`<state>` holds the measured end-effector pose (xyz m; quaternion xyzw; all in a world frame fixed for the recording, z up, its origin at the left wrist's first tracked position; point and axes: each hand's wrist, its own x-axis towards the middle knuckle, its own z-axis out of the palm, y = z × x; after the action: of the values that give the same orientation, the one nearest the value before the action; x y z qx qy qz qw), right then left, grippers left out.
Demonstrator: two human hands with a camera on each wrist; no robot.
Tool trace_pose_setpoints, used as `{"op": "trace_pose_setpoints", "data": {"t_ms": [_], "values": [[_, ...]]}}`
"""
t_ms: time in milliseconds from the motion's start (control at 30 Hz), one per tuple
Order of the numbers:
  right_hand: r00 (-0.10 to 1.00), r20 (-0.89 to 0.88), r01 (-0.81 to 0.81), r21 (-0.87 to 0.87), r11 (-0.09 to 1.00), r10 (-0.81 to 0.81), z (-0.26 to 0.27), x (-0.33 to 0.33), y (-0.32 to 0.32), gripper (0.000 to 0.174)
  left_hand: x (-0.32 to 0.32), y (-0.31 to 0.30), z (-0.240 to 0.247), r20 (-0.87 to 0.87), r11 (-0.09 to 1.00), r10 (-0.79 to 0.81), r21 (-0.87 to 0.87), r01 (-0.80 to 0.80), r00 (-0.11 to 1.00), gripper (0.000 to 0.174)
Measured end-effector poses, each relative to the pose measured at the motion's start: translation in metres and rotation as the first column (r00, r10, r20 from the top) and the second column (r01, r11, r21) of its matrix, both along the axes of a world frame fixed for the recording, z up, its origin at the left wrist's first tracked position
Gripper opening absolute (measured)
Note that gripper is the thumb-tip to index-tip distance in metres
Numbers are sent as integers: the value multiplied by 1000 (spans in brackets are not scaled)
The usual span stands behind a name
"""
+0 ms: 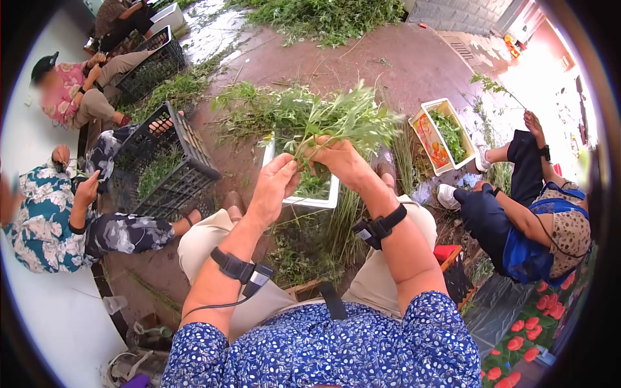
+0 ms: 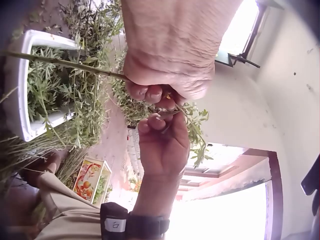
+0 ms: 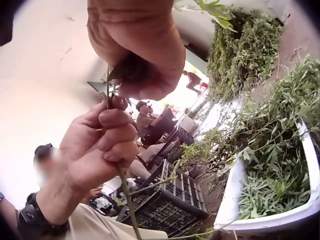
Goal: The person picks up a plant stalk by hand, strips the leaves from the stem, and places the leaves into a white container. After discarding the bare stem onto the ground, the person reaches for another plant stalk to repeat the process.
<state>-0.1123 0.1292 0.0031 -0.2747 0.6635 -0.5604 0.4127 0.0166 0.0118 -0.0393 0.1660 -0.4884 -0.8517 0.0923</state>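
Observation:
My left hand (image 1: 275, 184) grips a leafy green plant stem (image 3: 130, 207), fingers curled round it, with its bare lower end sticking out below the fist in the right wrist view. Just above that grip, my right hand (image 1: 339, 160) pinches the same plant close to the left fingertips. Pale leaves (image 1: 354, 113) spread beyond the right hand, slightly blurred. Under both hands stands a white box (image 1: 331, 197) part filled with picked leaves (image 3: 272, 192). More leafy stalks (image 3: 260, 117) lie across its far edge.
Black crates (image 1: 200, 158) stand at left beside seated people. A printed white box (image 1: 424, 139) of leaves is at right, near another seated person holding a sprig (image 1: 501, 90). Long stripped stalks (image 1: 352, 233) lie between my feet; a large green heap (image 1: 323, 16) is at the back.

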Motion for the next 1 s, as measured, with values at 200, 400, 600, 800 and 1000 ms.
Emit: {"op": "trace_pose_setpoints", "data": {"t_ms": [200, 400, 600, 800, 1000], "values": [[777, -628, -80, -15, 997, 53, -22, 3, -2, 16, 0, -9, -1, -14, 1000, 26, -3, -26, 1000, 9], [981, -153, 111, -41, 993, -116, -29, -11, -2, 18, -2, -8, 1, 5, 997, 24, -72, -23, 1000, 10], [999, -13, -38, -171, 985, 36, -15, -2, 3, 38, -1, -7, 3, 6, 1000, -3, -10, 3, 1000, 13], [996, 70, 74, -252, 965, -58, -26, 3, -2, 22, 0, -4, 7, 51, 996, -40, -79, 44, 998, 16], [981, 34, 195, -96, 976, -192, -31, 0, -1, 15, -5, -3, 14, 113, 992, -18, -124, 32, 993, 15]]}}
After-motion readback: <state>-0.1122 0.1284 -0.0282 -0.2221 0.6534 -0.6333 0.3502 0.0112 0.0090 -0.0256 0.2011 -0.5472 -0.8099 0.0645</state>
